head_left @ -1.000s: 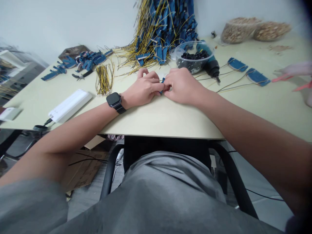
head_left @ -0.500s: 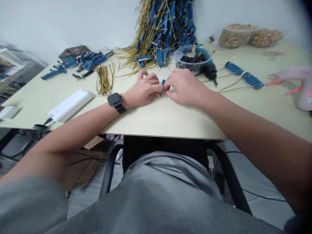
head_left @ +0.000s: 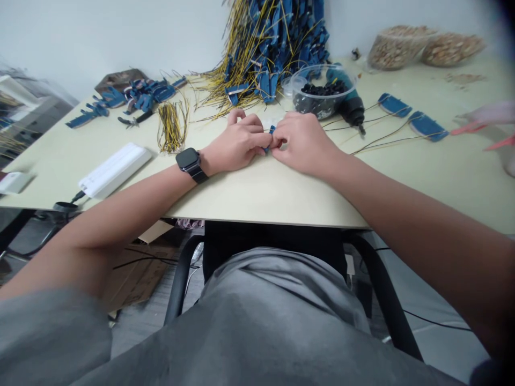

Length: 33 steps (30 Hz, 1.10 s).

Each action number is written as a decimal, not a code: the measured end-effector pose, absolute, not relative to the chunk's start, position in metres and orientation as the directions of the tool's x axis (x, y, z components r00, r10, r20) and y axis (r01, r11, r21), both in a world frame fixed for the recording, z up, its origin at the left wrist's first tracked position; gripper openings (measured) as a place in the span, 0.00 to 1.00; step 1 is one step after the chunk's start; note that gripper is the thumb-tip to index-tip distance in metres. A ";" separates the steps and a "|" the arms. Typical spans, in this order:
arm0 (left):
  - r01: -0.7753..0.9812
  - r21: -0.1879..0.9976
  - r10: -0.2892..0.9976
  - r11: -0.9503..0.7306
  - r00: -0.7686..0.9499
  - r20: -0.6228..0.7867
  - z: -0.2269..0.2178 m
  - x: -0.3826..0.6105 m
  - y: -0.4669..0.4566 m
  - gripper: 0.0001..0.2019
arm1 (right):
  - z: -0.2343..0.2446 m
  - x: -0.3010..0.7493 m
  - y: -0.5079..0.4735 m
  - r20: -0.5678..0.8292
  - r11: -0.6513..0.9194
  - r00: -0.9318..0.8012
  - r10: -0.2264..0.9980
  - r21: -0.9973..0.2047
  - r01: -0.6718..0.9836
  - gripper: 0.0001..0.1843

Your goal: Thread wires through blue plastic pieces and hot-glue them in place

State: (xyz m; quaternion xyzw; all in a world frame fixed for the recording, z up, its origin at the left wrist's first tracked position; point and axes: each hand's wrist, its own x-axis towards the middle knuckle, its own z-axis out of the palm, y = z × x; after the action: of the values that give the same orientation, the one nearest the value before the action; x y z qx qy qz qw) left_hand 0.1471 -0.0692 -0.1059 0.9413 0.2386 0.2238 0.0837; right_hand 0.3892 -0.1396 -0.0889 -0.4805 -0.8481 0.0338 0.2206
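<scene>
My left hand (head_left: 240, 142), with a black watch (head_left: 190, 162) on its wrist, and my right hand (head_left: 302, 142) rest together on the pale table (head_left: 261, 187). Both pinch the same small blue part (head_left: 271, 132) between their fingertips; most of it is hidden by the fingers. Right behind the hands stands a clear plastic bowl of small black pieces (head_left: 322, 95). A big heap of blue parts with yellow wires (head_left: 273, 48) rises against the wall beyond.
A bundle of yellow wires (head_left: 172, 126) and a white power strip (head_left: 115, 169) lie left. Blue parts and pliers (head_left: 134, 99) sit far left. A teal rotary tool (head_left: 350, 104), two wired blue parts (head_left: 410, 115), a pink glue gun (head_left: 491, 120) and bags (head_left: 422, 48) are right.
Both hands stay pinched on the blue part in almost the same spot. The view has shifted slightly; the pink glue gun sits further toward the right edge than half a second ago.
</scene>
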 end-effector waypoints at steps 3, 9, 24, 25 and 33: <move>0.412 0.276 0.492 -0.868 0.786 0.375 -0.104 0.148 -0.069 0.06 | -0.088 0.388 -0.140 0.327 0.517 -0.420 0.846 -0.314 0.796 0.13; 0.399 0.248 0.467 -0.883 0.801 0.375 -0.106 0.147 -0.065 0.09 | -0.084 0.386 -0.143 0.284 0.461 -0.372 0.884 -0.382 0.801 0.10; 0.370 0.178 0.410 -0.912 0.797 0.443 -0.119 0.144 -0.057 0.10 | -0.090 0.384 -0.143 0.333 0.488 -0.373 0.866 -0.397 0.778 0.13; 0.364 0.177 0.404 -0.914 0.796 0.450 -0.121 0.144 -0.054 0.09 | -0.091 0.384 -0.142 0.342 0.494 -0.375 0.862 -0.398 0.773 0.14; 0.376 0.217 0.434 -0.901 0.795 0.423 -0.120 0.143 -0.053 0.06 | -0.098 0.384 -0.136 0.372 0.528 -0.404 0.836 -0.345 0.776 0.15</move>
State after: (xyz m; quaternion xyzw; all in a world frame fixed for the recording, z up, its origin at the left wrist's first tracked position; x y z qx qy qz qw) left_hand 0.1426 -0.0533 -0.1197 0.9455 0.2142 0.2375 0.0608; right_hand 0.3845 -0.1361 -0.0977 -0.4821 -0.8357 0.0586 0.2565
